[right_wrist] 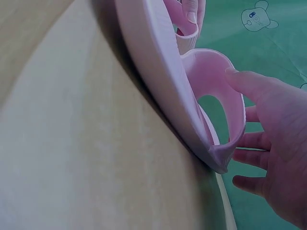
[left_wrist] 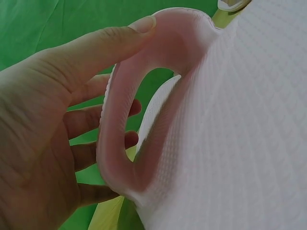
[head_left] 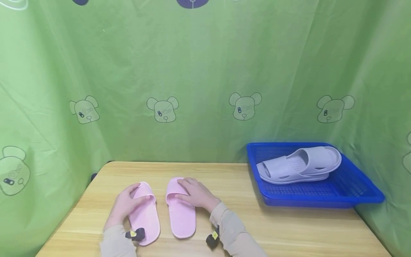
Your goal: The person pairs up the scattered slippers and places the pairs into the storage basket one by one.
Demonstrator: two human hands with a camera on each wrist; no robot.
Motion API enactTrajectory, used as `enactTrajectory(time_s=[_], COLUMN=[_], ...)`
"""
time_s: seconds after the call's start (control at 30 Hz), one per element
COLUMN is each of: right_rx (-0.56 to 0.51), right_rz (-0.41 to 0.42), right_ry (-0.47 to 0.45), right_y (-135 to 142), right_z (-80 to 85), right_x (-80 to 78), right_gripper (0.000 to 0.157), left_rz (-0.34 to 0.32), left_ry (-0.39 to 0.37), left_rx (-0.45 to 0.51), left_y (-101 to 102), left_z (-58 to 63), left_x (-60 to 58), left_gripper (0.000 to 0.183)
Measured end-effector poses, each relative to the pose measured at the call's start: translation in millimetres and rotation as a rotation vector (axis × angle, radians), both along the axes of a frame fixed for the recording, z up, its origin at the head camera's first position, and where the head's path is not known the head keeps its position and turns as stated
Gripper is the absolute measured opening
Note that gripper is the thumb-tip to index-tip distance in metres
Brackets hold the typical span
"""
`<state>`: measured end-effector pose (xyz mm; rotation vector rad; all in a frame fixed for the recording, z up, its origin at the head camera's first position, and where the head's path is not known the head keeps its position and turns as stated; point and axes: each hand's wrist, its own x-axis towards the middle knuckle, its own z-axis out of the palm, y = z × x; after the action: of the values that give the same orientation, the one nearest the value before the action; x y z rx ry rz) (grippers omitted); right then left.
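On the table [head_left: 289,228], pink slippers [head_left: 183,221] lie against fingers [right_wrist: 254,140]

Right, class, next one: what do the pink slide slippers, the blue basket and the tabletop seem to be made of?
Pink slide slippers: probably moulded foam or soft plastic, matte; finely textured surface, no visible stitching.
Blue perforated basket: likely rigid plastic, fairly smooth; even colour, regular small holes.
Tabletop: wood or wood-look laminate, low sheen; streaky grain shows, but can't settle which.
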<state>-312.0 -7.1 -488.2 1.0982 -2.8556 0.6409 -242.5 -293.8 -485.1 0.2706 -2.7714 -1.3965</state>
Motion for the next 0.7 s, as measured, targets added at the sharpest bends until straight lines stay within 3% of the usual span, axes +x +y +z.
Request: enactTrajectory(time_s=[0.7], right_rx=[-0.035], right_rz=[-0.023], right_ry=[-0.013], right_y=[2.2], right_z=[-4.0], right_x=[-3.5], right_gripper=[0.071], left_rz=[0.018], left_ry=[0.033], left_rx=[-0.021], left_y=[2.9], left_z=[4.2], left_x=[-1.2], left_gripper=[0.094])
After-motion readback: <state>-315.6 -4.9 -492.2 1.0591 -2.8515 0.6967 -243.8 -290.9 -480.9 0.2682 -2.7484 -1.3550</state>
